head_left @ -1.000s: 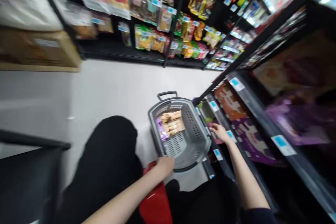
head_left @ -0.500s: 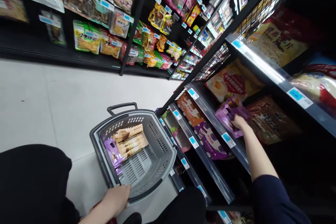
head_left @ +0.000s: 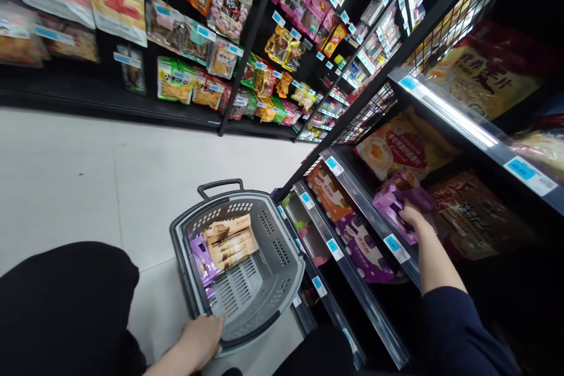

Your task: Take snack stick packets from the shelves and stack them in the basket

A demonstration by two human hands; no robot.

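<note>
My left hand (head_left: 201, 338) is closed over the near rim of a grey plastic shopping basket (head_left: 282, 299). Inside lie several tan packets (head_left: 231, 244) and a purple packet (head_left: 205, 261), bunched toward the left side. My right hand (head_left: 413, 215) reaches onto a shelf, at the opening of a purple box (head_left: 388, 202). Its fingers are bent and partly hidden by the box, so what they grip cannot be made out. Behind the box leans a yellow and red bag (head_left: 399, 150); a brown-red bag (head_left: 473, 214) lies to its right.
Shelf edges with price tags (head_left: 396, 248) run diagonally on the right. Orange (head_left: 330, 191) and purple cartons (head_left: 363, 249) fill a lower shelf. Black racks of snack bags (head_left: 174, 79) stand across the pale floor (head_left: 145, 158). My knee (head_left: 66, 305) is at the lower left.
The view has shifted, so basket and shelves sit slightly further right and lower. My left hand stays on the basket rim and my right hand stays at the purple box.
</note>
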